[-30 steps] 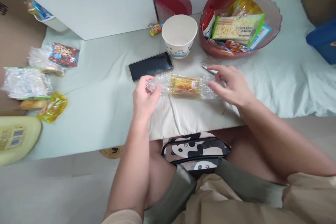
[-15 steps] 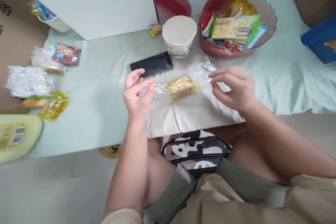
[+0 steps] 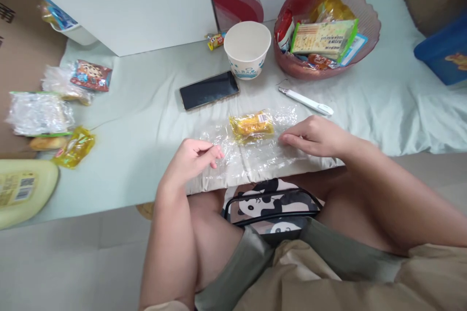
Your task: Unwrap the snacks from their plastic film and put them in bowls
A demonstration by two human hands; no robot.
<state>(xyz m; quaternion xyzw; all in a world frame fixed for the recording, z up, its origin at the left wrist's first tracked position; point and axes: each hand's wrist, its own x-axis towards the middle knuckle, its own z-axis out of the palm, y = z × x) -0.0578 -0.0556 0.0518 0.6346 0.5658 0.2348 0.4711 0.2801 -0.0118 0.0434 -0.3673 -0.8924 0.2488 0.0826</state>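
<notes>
A sheet of clear plastic film [image 3: 251, 158] lies spread and wrinkled on the cloth near the front edge. On it rests a small snack in a yellow wrapper [image 3: 251, 125] with a barcode label. My left hand [image 3: 191, 161] is at the film's left side, fingers curled and pinching its edge. At the right side, my right hand [image 3: 314, 137] has its thumb and fingers pressed together on the film. Just beyond my right hand lies a white utility knife [image 3: 306, 101]. A black phone [image 3: 209, 90] lies behind the film.
A white paper cup [image 3: 248, 51] and a pink bowl [image 3: 330, 72] of packaged snacks stand behind, before a cardboard box [image 3: 277, 2]. Several wrapped snacks, one a brown packet [image 3: 92, 76], lie at left near a pale yellow bottle [image 3: 27, 192]. A blue container [image 3: 443, 56] is at right.
Both hands have moved down and toward me. The film, bunched and stretched between them before, now lies wider open, with the yellow snack on it. The knife now shows plainly.
</notes>
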